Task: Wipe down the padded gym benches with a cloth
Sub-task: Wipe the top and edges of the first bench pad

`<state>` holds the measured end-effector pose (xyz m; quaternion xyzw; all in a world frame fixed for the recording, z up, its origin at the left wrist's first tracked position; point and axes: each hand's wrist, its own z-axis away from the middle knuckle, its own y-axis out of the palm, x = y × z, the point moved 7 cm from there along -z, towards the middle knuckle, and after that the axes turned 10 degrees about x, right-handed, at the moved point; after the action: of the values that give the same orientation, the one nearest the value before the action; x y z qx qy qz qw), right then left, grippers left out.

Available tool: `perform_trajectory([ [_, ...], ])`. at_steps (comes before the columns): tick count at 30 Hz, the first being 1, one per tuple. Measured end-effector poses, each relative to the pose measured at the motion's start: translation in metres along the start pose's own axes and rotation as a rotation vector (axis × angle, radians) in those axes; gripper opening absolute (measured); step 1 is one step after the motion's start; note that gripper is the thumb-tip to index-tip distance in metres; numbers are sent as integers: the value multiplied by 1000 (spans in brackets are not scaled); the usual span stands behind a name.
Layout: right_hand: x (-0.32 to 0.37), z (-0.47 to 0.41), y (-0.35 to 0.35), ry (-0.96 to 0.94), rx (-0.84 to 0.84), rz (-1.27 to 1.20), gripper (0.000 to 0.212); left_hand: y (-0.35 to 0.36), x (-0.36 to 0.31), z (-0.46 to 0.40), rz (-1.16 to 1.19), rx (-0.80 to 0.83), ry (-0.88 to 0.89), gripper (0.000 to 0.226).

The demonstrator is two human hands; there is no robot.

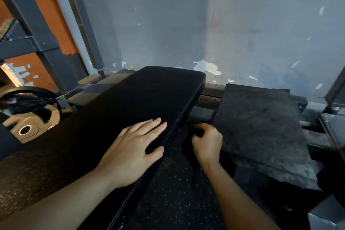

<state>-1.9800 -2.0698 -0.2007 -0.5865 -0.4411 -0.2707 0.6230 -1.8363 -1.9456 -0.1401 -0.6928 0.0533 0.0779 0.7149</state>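
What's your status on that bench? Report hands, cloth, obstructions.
Left hand flat on bench pad, fingers straight. Right hand gripping dark cloth beside pad edge. Nothing lying on the pad.

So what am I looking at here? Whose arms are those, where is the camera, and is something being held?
There is no machine here: the camera sits on a person's head and looks down at their own two arms. The left hand lies flat, fingers straight, on top of a black padded bench that runs toward the grey wall. The right hand is beside the bench's edge, fingers curled round a dark cloth that hangs below it. To the right lies a rough grey mat; on the left, a weight plate.
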Motion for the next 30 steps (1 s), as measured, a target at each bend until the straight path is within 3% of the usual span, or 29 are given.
perform_trajectory([
  [4,19,-20,-23,-106,-223,-134,32,0,1,-2,-1,0,-10,76],
  [9,49,-58,5,-131,194,-173,48,-1,-1,-1,-12,18,-14,59],
  [13,44,-42,-1,-199,79,-21,53,1,2,-2,-13,21,-19,69],
  [17,21,-1,-1,-183,121,-155,49,1,3,-1,0,2,-17,77],
  [22,18,-19,-28,-58,-91,-388,74,0,1,-3,5,3,-13,66],
  [26,38,-21,8,-91,110,-417,57,0,0,-2,-17,15,-28,58],
  [30,26,2,7,-140,18,-270,46,0,0,-3,-19,17,-23,58],
])
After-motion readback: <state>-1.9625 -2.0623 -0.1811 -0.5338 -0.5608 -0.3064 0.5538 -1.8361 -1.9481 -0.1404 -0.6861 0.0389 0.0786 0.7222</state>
